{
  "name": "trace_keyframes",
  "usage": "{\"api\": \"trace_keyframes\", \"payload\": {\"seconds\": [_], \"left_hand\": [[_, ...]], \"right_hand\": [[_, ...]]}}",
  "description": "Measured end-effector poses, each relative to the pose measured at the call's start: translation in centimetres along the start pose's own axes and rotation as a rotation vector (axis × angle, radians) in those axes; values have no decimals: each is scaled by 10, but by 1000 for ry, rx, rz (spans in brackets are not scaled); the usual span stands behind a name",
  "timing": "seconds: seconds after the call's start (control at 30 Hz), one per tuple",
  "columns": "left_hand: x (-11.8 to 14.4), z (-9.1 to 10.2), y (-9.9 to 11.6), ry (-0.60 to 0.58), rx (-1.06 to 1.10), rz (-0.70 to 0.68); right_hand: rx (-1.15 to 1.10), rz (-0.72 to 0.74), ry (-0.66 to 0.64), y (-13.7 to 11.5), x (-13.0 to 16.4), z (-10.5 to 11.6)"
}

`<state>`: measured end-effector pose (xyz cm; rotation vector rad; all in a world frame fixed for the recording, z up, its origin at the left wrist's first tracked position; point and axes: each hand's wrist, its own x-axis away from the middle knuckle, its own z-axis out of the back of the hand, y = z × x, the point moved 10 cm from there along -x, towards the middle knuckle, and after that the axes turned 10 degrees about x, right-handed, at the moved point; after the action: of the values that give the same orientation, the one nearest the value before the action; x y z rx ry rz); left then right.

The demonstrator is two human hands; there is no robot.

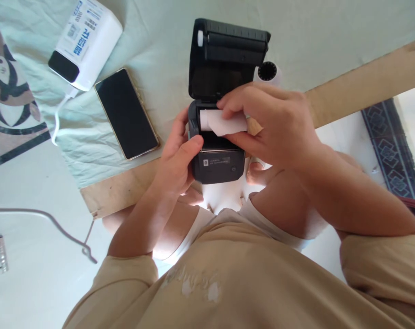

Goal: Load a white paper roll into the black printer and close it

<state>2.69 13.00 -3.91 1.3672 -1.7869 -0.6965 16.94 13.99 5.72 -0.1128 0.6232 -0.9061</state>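
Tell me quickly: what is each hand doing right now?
Left hand: closed around the side of the small black printer, steadying it.
Right hand: fingers pinching the white paper roll at the printer's open compartment.

the printer (218, 162) sat in the middle, just in front of the person's lap, its lid (228, 57) swung up and back behind the body. the paper roll (223, 122) lay in the open compartment, under the right hand (272, 123), which came in from the right. the left hand (178, 160) lay against the printer's left side. another roll (269, 73) stood behind the right hand, just right of the lid. the phone (127, 113) lay on the sheet (159, 55) to the left of the printer, and the power bank (86, 43) lay behind and left of the phone. a wooden board (365, 87) ran under the sheet's near edge. a wire hanger (56, 226) lay at the near left.
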Motion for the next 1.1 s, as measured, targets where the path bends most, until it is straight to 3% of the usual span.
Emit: {"api": "trace_keyframes", "payload": {"seconds": [0.17, 0.37, 0.57, 0.63, 0.77, 0.97, 1.03, 1.1], "left_hand": [[1, -5, 1, -40, 36, -3], [2, -9, 3, -76, 50, -10], [6, -11, 7, -178, -158, -49], [8, -10, 6, -194, -193, -38], [7, -9, 3, -196, -183, 5], [3, -5, 5, -174, -203, -50], [4, -4, 6, -140, -200, -51], [5, -4, 5, -100, -193, -31]], "right_hand": [[-21, -4, 22, -1, -1, 3], [30, 143, 195, -31, 7, 25], [87, 434, 43, -56, 24, 9], [80, 459, 39, -56, 27, 10], [66, 440, 78, -55, 29, 11], [-52, 440, 144, -59, 30, 16], [-172, 308, 183, -40, 24, 27], [-348, -5, 93, -1, 16, 22]]}}
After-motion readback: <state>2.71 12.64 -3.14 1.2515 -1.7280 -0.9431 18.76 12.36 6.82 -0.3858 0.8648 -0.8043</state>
